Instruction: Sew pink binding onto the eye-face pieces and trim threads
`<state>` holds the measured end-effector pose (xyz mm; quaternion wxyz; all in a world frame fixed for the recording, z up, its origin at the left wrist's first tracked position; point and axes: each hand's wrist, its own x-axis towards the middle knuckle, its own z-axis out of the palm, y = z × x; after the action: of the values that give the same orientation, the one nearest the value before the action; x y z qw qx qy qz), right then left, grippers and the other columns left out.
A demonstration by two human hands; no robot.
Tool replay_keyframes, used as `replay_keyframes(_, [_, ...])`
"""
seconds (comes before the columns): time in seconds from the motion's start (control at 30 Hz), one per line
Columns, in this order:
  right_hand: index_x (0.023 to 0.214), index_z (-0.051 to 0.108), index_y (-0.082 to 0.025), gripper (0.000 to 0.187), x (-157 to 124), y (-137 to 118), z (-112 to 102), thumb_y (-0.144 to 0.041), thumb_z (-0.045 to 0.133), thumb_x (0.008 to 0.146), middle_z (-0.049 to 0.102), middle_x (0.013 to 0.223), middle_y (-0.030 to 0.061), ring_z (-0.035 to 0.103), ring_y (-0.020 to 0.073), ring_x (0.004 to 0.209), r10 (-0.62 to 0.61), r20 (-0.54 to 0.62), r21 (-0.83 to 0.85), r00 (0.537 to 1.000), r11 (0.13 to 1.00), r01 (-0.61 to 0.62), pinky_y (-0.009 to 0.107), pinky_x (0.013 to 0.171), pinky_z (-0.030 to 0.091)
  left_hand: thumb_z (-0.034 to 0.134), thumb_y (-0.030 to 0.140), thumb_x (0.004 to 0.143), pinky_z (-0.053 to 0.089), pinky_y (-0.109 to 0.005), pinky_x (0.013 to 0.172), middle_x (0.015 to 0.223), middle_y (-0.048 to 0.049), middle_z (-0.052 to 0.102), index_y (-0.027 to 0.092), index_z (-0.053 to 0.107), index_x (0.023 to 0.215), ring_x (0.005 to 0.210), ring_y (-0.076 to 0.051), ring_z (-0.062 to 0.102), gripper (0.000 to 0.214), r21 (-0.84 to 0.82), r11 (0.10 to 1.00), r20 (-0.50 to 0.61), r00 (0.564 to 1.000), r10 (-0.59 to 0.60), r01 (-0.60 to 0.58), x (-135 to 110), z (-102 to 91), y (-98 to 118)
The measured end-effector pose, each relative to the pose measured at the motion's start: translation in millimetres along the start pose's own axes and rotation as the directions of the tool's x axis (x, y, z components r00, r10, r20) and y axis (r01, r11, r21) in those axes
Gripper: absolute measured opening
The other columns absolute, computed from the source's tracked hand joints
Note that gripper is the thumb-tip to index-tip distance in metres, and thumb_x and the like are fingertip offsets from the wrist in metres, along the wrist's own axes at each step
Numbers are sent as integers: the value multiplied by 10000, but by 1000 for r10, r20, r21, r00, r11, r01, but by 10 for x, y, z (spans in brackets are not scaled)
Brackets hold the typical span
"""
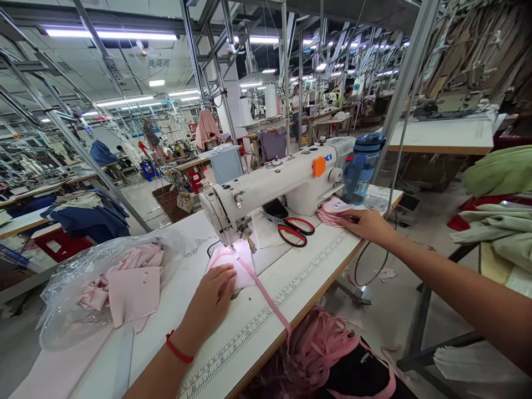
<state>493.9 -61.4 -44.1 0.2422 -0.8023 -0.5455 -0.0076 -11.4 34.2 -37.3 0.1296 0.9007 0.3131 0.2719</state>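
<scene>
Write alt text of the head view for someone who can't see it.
A person's left hand rests on pale pink cloth at a white sewing machine, while the right hand touches a stack of pink pieces. Red-and-black-handled scissors and a blue bottle are nearby.

two hands: one left hand [214, 296], one right hand [368, 224]. one red wristband [178, 351]. on the near surface [297, 263], one sewing machine [274, 185] with one orange block [319, 166], one pair of scissors [286, 224] with two red loops, one blue bottle [361, 173], one plastic bag [52, 313]. one pink strip [268, 299], one lit fabric piece [246, 279], one pink stack [332, 208], its layers too tight to count.
</scene>
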Motion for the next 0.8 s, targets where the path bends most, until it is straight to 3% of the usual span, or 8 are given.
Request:
replay_keyframes(0.53, [1269, 738, -186, 322, -141, -97, -61, -439, 592, 1133, 749, 1233, 72, 742, 253, 1086, -89, -43, -31, 995, 996, 87, 447, 945, 633, 465, 382, 1114, 609, -514, 1149, 1379, -85, 773, 240, 791, 1209, 1317, -286, 719, 367, -2, 1000, 9, 1000, -4, 4, 2, -2, -6])
replay_keyframes(0.7, [1178, 773, -156, 416, -219, -225, -49, -440, 468, 1178, 760, 1073, 34, 769, 234, 1002, -134, -170, -38, 976, 991, 129, 387, 881, 632, 500, 372, 1097, 615, -513, 1146, 1363, -96, 779, 242, 800, 1202, 1310, -295, 725, 343, -20, 1000, -26, 999, -19, 18, -15, 33, -13])
replay_keyframes(0.8, [1079, 793, -173, 293, -256, -332, -52, -348, 567, 1145, 768, 913, 8, 774, 193, 842, -175, -290, -43, 941, 985, 170, 340, 802, 617, 502, 379, 1102, 626, -508, 1137, 1345, -93, 785, 258, 804, 1191, 1288, -289, 738, 337, -24, 1000, -59, 998, -15, 13, -31, 72, -29])
